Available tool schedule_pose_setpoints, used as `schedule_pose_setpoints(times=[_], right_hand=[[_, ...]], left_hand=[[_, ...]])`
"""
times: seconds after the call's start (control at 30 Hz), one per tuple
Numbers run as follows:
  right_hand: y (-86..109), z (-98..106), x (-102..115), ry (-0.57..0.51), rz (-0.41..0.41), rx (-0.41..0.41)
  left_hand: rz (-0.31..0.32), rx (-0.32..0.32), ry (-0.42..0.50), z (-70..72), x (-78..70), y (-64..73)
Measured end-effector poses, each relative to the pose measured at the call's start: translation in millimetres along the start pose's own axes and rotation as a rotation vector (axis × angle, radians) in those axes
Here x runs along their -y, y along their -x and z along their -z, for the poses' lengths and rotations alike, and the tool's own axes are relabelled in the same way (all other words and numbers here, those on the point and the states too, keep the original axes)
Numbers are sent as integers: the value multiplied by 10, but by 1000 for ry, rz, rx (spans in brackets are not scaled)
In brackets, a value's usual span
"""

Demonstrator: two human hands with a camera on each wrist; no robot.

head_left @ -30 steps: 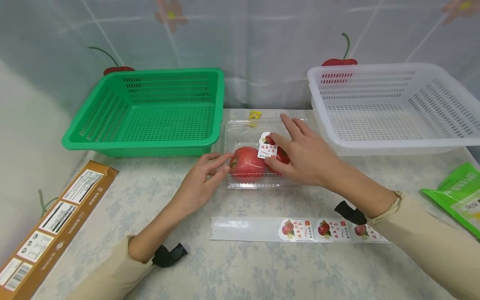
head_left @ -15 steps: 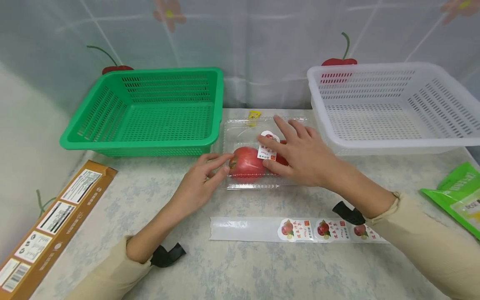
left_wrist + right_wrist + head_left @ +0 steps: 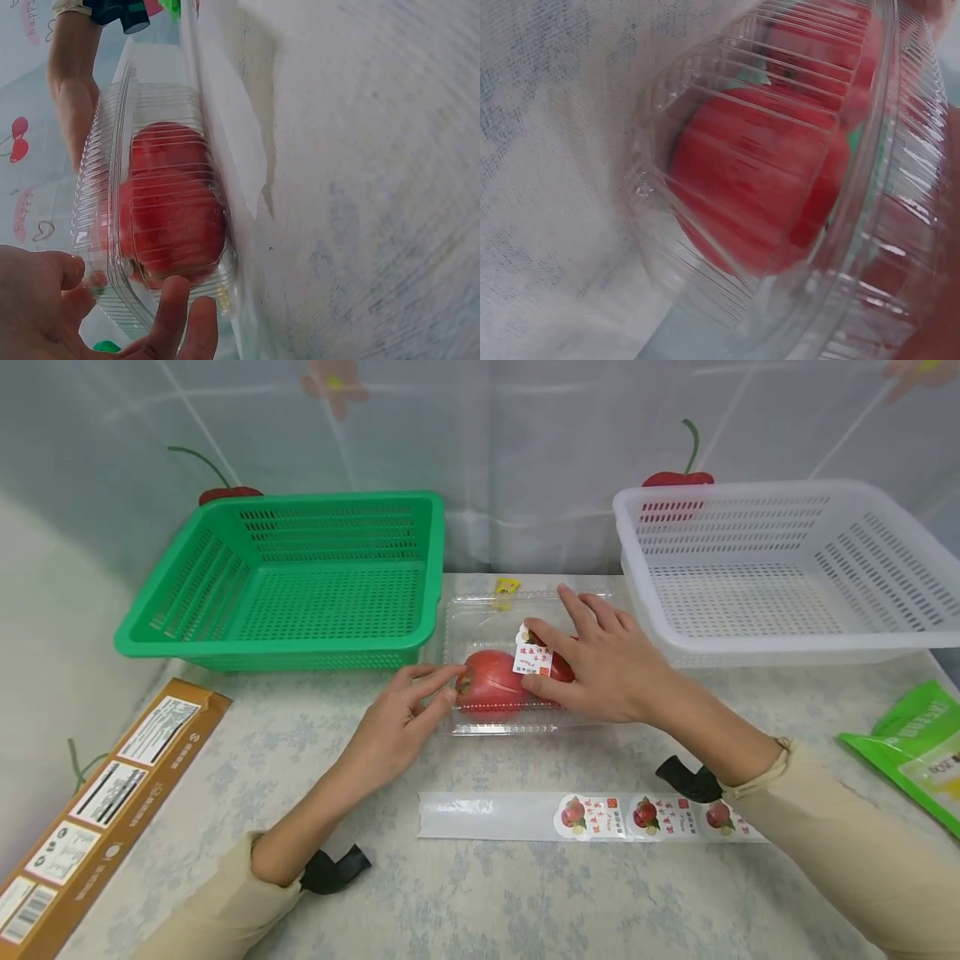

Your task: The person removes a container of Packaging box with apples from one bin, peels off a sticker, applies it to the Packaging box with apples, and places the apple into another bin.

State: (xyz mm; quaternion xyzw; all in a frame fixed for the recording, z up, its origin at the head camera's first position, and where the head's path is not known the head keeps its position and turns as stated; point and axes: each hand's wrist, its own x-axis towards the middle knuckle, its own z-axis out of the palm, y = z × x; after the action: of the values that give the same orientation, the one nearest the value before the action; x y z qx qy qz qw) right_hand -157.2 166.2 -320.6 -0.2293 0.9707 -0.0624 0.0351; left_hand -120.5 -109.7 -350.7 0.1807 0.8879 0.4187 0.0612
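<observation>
A clear plastic box [image 3: 517, 668] holding red apples [image 3: 491, 683] sits mid-desk between a green basket [image 3: 300, 581] and a white basket [image 3: 780, 568]. The left hand [image 3: 401, 722] steadies the box's left end with straight fingers; the right hand [image 3: 600, 664] lies flat on the lid, fingers pressing a sticker [image 3: 532, 657]. The thin, ribbed shell probably flexes and slips, so the stiffer rim looks like the safest hold. Open desk [image 3: 525, 893] lies nearer the person, apart from a sticker strip [image 3: 592, 817].
</observation>
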Motion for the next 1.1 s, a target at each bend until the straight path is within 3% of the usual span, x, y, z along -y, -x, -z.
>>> schedule_pose_setpoints(times=[0.13, 0.43, 0.8, 0.93, 1.1], right_hand=[[3, -20, 11, -10, 3, -51], [18, -134, -10, -56, 83, -330], [67, -221, -25, -100, 174, -586], [74, -234, -45, -114, 191, -574], [50, -191, -63, -90, 146, -406]], left_hand=[[-4, 5, 3, 2, -5, -4], [-1, 12, 12, 5, -12, -3], [15, 23, 22, 3, -6, -10], [18, 28, 38, 10, -3, -7], [11, 31, 46, 13, 6, -11]])
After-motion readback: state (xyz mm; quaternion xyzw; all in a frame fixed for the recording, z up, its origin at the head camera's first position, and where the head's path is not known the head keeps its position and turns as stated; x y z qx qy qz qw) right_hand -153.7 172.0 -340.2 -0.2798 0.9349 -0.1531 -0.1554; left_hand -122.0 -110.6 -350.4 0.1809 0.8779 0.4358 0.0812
